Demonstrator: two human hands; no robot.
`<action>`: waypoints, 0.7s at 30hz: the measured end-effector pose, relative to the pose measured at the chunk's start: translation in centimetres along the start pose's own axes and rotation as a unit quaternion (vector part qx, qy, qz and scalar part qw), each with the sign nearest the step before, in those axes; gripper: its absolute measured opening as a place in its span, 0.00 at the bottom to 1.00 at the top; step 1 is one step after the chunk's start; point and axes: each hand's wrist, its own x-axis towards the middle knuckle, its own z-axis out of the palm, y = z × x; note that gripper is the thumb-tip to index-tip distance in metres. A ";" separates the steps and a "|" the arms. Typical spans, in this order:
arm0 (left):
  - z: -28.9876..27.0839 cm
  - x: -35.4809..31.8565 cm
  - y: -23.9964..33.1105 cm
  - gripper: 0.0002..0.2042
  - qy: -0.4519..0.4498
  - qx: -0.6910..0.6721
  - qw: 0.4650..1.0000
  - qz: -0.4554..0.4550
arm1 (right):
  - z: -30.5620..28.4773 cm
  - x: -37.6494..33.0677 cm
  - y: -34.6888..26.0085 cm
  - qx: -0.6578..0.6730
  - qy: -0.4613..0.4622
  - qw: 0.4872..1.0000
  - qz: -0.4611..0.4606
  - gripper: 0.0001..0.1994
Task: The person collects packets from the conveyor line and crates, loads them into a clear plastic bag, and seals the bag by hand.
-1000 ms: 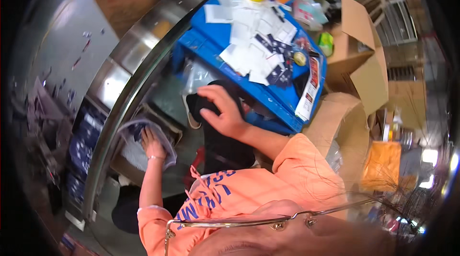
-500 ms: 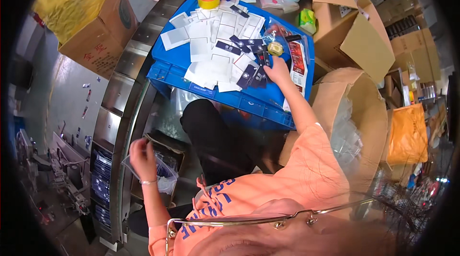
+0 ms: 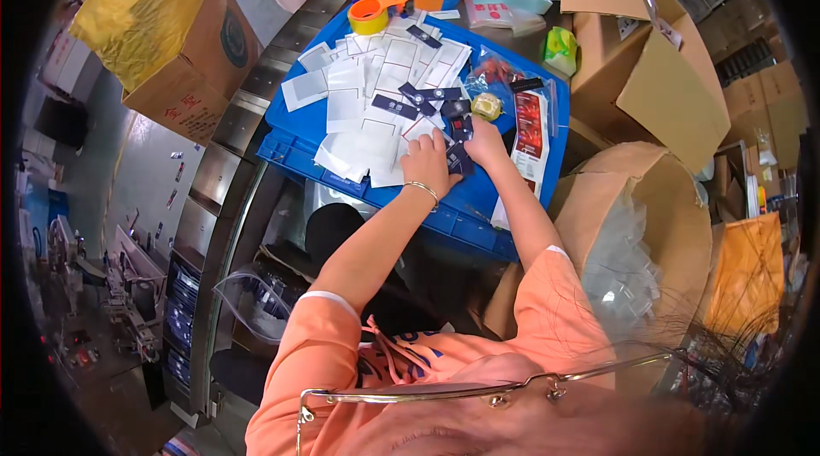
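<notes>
A blue plastic crate (image 3: 478,221) has loose white slips (image 3: 346,106) spread over its top. Among them lie several small dark printed labels (image 3: 395,106). My left hand (image 3: 427,163), with a bracelet at the wrist, rests on the pile near the crate's front edge, fingers stretched out over white slips and dark labels. Close on its right, my right hand (image 3: 485,144) has its fingers curled at the edge of a dark label (image 3: 461,127); its fingertips are partly hidden. Just beyond it sits a small yellowish roll (image 3: 486,105).
An orange tape dispenser (image 3: 369,17) lies at the crate's far left. On the right stand an open cardboard box (image 3: 675,106) and a round carton (image 3: 589,200) holding clear plastic bags. A metal conveyor edge (image 3: 213,174) runs along the left, near a yellow-lined box (image 3: 184,80).
My left hand has moved up and right from the clear bag beside my lap onto the labels. My right hand stays by the dark labels, slightly lower in view.
</notes>
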 end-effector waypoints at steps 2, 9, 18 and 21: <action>2.3 1.0 0.0 0.34 0.014 0.028 0.999 0.001 | -0.3 -0.1 0.9 0.016 0.006 1.000 -0.001 0.20; 4.6 2.3 -2.1 0.26 -0.066 -0.136 0.988 -0.042 | -0.8 -1.8 -1.2 0.058 0.043 0.997 -0.012 0.22; 6.3 3.0 -3.1 0.18 -0.128 -0.516 0.828 -0.178 | 2.3 -7.5 -4.0 0.187 0.210 0.958 -0.064 0.17; 3.6 1.1 -1.8 0.17 -0.168 -0.678 0.679 -0.224 | 2.7 -9.7 -6.1 0.232 0.241 0.939 -0.085 0.16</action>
